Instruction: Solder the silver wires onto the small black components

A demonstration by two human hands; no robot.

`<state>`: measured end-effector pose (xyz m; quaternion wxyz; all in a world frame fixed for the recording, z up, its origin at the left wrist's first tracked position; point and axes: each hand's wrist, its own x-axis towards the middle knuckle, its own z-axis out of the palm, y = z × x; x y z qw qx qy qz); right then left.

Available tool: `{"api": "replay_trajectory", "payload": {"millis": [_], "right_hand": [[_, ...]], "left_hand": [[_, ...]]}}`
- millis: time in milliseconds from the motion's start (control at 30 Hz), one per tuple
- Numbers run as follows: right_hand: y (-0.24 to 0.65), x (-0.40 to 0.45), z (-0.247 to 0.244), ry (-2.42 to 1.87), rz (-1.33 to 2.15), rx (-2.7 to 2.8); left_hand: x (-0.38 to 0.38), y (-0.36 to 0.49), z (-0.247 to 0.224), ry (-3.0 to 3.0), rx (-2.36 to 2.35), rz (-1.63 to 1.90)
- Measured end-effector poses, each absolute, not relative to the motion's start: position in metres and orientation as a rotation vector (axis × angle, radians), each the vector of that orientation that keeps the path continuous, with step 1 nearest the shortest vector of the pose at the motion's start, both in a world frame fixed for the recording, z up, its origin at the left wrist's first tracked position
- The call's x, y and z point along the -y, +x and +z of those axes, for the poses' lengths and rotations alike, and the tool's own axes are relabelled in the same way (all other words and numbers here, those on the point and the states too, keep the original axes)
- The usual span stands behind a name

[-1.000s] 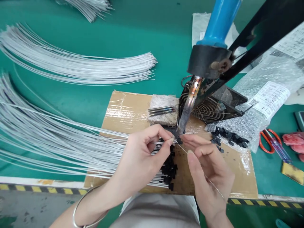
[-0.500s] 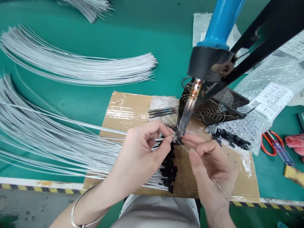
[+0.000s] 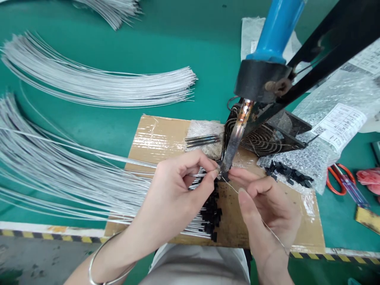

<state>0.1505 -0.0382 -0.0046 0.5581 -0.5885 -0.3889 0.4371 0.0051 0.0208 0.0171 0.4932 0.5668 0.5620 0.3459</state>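
My left hand (image 3: 181, 194) is closed, thumb and forefinger pinching a grey wire whose end sits under the soldering iron's tip (image 3: 228, 160). The iron has a blue handle (image 3: 271, 29) and points downward in its holder. Solder wire (image 3: 274, 234) runs across my right hand (image 3: 263, 213), which grips it between thumb and fingers, and its end reaches the tip. My right fingertips lie close beside a small black piece at the tip. Below my left hand, wires with black connectors (image 3: 212, 215) lie in a row. The exact joint is hidden by fingers and tip.
Bundles of grey wires (image 3: 97, 85) lie on the green table (image 3: 208, 31). Cardboard (image 3: 154, 134) is under the work, with a pad (image 3: 204, 128) bearing thin metal rods. A black fan (image 3: 267, 136), loose black connectors (image 3: 289, 174) on bubble wrap and orange-handled scissors (image 3: 335, 184) are to the right.
My right hand has shifted very slightly to the right, still holding the solder wire. My left hand stays almost in place at the iron's tip.
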Motion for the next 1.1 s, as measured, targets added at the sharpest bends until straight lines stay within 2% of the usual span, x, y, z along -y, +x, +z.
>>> {"api": "replay_trajectory", "payload": {"millis": [1100], "right_hand": [[0.1471, 0.0404, -0.0055, -1.407, 1.000, 0.946]], "left_hand": [[-0.0166, 0.0052, 0.0184, 1.427, -1.409, 0.820]]}}
